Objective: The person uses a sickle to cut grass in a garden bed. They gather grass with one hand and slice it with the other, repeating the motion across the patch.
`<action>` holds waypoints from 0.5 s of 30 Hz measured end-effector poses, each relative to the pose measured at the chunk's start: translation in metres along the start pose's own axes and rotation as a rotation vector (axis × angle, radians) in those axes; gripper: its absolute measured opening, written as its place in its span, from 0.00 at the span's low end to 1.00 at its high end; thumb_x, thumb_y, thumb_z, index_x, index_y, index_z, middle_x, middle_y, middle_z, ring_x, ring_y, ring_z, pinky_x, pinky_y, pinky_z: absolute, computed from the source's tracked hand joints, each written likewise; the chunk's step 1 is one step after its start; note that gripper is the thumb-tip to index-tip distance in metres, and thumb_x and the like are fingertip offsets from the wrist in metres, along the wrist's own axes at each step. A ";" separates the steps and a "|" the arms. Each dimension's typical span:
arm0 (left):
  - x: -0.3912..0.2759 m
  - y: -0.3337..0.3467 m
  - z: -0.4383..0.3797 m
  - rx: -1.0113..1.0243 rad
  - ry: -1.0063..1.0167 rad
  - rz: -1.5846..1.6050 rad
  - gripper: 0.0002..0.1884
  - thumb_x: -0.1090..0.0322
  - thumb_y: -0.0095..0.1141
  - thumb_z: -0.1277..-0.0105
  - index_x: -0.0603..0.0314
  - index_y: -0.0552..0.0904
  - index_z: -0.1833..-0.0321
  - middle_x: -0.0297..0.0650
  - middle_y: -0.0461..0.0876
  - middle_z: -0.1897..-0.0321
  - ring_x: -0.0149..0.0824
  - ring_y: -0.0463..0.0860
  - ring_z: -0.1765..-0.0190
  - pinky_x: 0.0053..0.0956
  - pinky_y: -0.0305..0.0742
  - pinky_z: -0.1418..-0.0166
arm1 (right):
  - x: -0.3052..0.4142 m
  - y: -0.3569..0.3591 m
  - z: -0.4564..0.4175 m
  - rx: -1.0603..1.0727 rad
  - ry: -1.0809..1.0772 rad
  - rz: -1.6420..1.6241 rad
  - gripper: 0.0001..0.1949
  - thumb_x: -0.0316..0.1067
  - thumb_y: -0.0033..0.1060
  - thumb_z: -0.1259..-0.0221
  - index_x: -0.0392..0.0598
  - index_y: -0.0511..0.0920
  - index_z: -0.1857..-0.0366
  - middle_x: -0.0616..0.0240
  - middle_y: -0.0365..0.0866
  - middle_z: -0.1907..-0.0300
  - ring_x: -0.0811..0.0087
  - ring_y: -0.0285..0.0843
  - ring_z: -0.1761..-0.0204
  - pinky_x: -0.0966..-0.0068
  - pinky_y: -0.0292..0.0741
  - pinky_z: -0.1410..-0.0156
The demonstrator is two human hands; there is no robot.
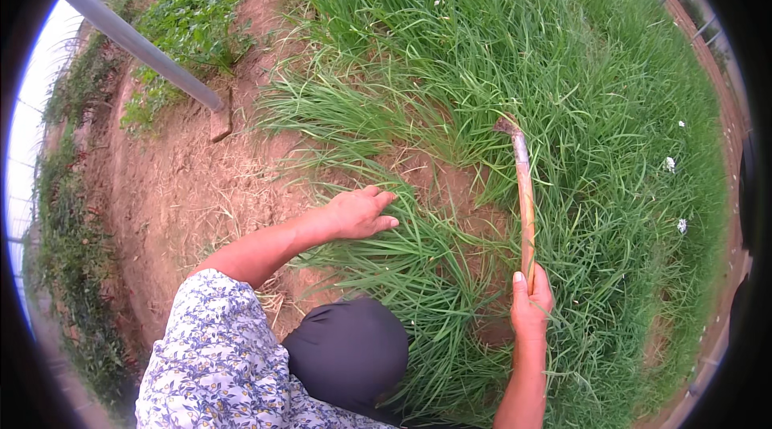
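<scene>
My right hand (531, 305) grips the wooden handle of a short hand tool (526, 212). Its metal socket runs into a bent, soil-caked blade (506, 124); the leaves partly cover it, so whether it is a hoe or a sickle is unclear. Palm down, my left hand (365, 212) rests at the leaves of a clump of garlic chives (416, 242), thumb apart from the fingers. These leaves lean left over the ground. Between my hands runs a strip of bare brown soil (455, 188) with bits of dry straw.
Dense chives (603, 188) with a few white flower heads (669, 164) fill the right side. A slanting metal post (145, 46) stands on a block (221, 118) at upper left, near leafy green plants (187, 19). My bent knee (350, 347) is below my left hand.
</scene>
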State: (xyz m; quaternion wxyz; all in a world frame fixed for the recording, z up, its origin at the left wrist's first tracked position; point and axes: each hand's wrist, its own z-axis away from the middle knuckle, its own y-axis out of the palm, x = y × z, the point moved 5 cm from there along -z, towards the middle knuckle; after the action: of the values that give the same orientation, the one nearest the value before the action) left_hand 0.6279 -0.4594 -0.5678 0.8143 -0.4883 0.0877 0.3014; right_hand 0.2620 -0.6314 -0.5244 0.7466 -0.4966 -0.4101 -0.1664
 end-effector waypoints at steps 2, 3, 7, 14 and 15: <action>0.000 -0.004 -0.007 0.031 -0.012 -0.001 0.38 0.38 0.54 0.21 0.59 0.69 0.20 0.58 0.78 0.35 0.61 0.81 0.33 0.50 0.79 0.30 | -0.008 -0.006 0.000 -0.045 -0.019 0.012 0.20 0.39 0.67 0.23 0.40 0.79 0.35 0.65 0.83 0.61 0.73 0.78 0.62 0.71 0.78 0.53; 0.003 -0.004 -0.011 -0.004 0.035 0.009 0.36 0.38 0.53 0.20 0.61 0.72 0.22 0.59 0.80 0.38 0.61 0.81 0.34 0.51 0.79 0.31 | -0.012 -0.008 0.000 -0.042 0.004 0.027 0.21 0.40 0.67 0.22 0.39 0.79 0.33 0.60 0.85 0.59 0.68 0.82 0.61 0.67 0.80 0.51; 0.029 -0.026 -0.045 -0.218 0.107 0.086 0.32 0.40 0.52 0.19 0.65 0.78 0.30 0.58 0.83 0.44 0.61 0.82 0.36 0.52 0.79 0.32 | 0.002 -0.006 0.005 -0.020 -0.039 0.149 0.22 0.42 0.67 0.23 0.39 0.79 0.35 0.52 0.89 0.57 0.55 0.88 0.60 0.61 0.82 0.51; 0.063 -0.085 -0.114 -0.471 0.068 -0.487 0.27 0.44 0.58 0.23 0.60 0.82 0.36 0.48 0.80 0.34 0.53 0.74 0.27 0.53 0.63 0.20 | 0.026 0.023 0.019 0.174 -0.192 0.237 0.19 0.41 0.68 0.25 0.43 0.81 0.38 0.54 0.86 0.59 0.58 0.84 0.63 0.63 0.81 0.53; 0.068 -0.091 -0.116 -0.614 0.044 -0.591 0.31 0.43 0.58 0.24 0.59 0.79 0.29 0.48 0.77 0.29 0.54 0.69 0.22 0.57 0.54 0.15 | 0.033 0.029 0.021 0.174 -0.201 0.193 0.17 0.40 0.70 0.27 0.45 0.83 0.41 0.49 0.89 0.49 0.43 0.89 0.50 0.54 0.84 0.44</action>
State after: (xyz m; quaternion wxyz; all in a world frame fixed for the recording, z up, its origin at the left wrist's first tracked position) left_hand 0.7531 -0.5609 -0.5887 0.6804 -0.7185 -0.1325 0.0567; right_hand 0.2923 -0.5949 -0.5125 0.7545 -0.4815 -0.4459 -0.0075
